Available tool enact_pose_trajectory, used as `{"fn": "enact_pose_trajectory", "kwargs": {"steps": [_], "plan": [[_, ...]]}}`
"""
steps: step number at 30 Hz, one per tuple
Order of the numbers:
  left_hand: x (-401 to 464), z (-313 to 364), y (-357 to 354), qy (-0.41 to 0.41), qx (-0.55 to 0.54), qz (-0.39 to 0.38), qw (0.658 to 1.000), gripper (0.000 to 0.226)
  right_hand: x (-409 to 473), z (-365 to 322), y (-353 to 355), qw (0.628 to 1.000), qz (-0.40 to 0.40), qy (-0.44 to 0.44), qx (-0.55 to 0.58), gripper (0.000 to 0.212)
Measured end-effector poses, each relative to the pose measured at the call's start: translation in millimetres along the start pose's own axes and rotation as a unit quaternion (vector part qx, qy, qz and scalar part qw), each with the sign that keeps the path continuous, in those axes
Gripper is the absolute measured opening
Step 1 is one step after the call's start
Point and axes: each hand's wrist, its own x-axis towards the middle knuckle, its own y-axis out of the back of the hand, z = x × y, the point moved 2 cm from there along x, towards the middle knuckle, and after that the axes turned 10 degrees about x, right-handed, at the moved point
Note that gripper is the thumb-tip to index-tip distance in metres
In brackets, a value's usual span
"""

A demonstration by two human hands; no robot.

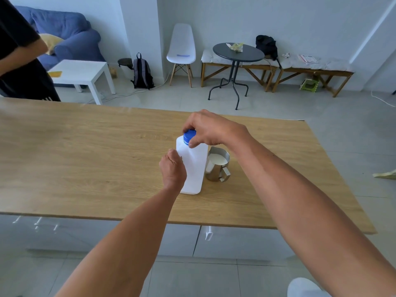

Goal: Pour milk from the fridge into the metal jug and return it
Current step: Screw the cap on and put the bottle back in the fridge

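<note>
A white plastic milk bottle (196,168) stands upright on the wooden counter (85,159). My left hand (173,170) grips its left side. My right hand (211,130) reaches over the top and pinches the blue cap (189,136), which sits on the bottle's neck. Just right of the bottle, touching or nearly so, stands the small metal jug (217,165). It holds white milk, and its handle points toward me and to the right.
Another person in black (19,61) stands at the counter's far left corner. Beyond the counter are a white side table (83,71), a white chair (181,50), a round dark table (237,53) and wooden benches (310,71). White cabinets sit under the counter.
</note>
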Motion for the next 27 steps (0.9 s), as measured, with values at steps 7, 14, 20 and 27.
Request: {"fn": "enact_pose_trajectory", "kwargs": {"steps": [7, 14, 20, 27], "plan": [[0.2, -2.4, -0.9, -0.002, 0.001, -0.004, 1.000, 0.035, -5.6, -14.0, -10.3, 0.987, 0.132, -0.068, -0.063, 0.049], [1.2, -3.4, -1.5, -0.005, 0.027, -0.002, 1.000, 0.032, -10.3, -0.7, -11.2, 0.999, 0.028, -0.034, -0.005, 0.039], [0.7, -3.7, -2.5, -0.009, 0.017, 0.012, 1.000, 0.034, -14.3, -0.1, -13.9, 0.998, 0.014, -0.028, -0.056, 0.037], [-0.3, -5.0, -5.7, -0.005, -0.006, 0.032, 0.999, 0.035, -16.2, -8.1, -25.9, 0.989, 0.084, -0.015, -0.121, 0.048]]}}
